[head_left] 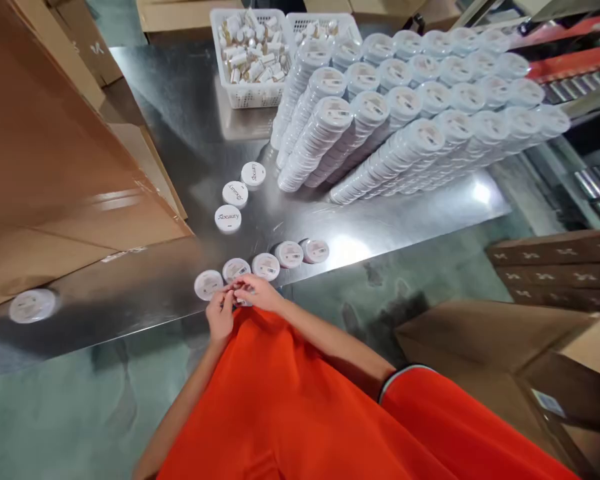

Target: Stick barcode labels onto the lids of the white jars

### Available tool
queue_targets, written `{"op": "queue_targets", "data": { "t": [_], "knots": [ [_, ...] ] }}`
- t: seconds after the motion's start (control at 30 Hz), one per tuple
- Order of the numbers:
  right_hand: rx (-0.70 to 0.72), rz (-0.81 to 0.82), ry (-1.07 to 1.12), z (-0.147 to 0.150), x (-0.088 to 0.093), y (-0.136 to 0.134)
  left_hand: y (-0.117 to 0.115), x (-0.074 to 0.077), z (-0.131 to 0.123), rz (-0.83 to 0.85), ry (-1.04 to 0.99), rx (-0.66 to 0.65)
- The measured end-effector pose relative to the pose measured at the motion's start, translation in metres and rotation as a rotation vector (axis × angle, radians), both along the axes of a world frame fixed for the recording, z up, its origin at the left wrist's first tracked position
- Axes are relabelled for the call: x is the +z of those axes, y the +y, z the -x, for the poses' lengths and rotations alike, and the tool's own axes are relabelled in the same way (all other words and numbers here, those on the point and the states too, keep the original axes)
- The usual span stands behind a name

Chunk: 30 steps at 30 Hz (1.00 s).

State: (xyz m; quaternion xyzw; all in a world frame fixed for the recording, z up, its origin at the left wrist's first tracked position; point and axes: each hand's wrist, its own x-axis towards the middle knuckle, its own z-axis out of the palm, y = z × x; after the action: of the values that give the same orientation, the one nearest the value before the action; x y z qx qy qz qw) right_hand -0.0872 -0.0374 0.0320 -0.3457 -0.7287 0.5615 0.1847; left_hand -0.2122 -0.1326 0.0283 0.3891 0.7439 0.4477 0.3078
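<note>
My left hand (221, 315) and my right hand (257, 292) meet at the table's front edge, close to my orange-red shirt. The fingers of both are bent and pinched together. A small pale piece shows under the right fingers, but what they hold is too small and too covered to name. Just beyond the fingertips is a row of several round white containers with labelled tops, including a jar (209, 285) at its left end and another jar (266, 266) to the right. Farther back, a white lid marked "beauty" (228, 219) lies near two similar ones.
Tall columns of stacked white containers (325, 127) fill the table's right side. Behind stands a white basket (253, 99) of small white-capped bottles, with a second basket (347, 23) beside it. A large carton (80, 173) occupies the left, near a lone round container (33, 306). An open carton (485, 333) is at lower right.
</note>
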Motion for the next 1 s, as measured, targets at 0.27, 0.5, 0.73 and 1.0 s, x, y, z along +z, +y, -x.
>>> {"op": "queue_targets", "data": {
  "t": [0.27,0.5,0.73,1.0],
  "knots": [
    [-0.174,0.483,0.219,0.02,-0.003,-0.025,-0.008,0.009,0.012,-0.015,-0.342,0.064],
    [-0.174,0.392,0.158,0.018,0.001,-0.027,-0.012,0.01,0.014,0.028,-0.31,0.023],
    [-0.161,0.192,-0.008,0.022,-0.002,-0.037,-0.02,0.004,0.017,0.137,0.002,-0.01],
    [-0.295,0.121,-0.099,0.039,0.002,-0.038,-0.023,-0.006,0.021,0.198,0.06,0.117]
  ]
}}
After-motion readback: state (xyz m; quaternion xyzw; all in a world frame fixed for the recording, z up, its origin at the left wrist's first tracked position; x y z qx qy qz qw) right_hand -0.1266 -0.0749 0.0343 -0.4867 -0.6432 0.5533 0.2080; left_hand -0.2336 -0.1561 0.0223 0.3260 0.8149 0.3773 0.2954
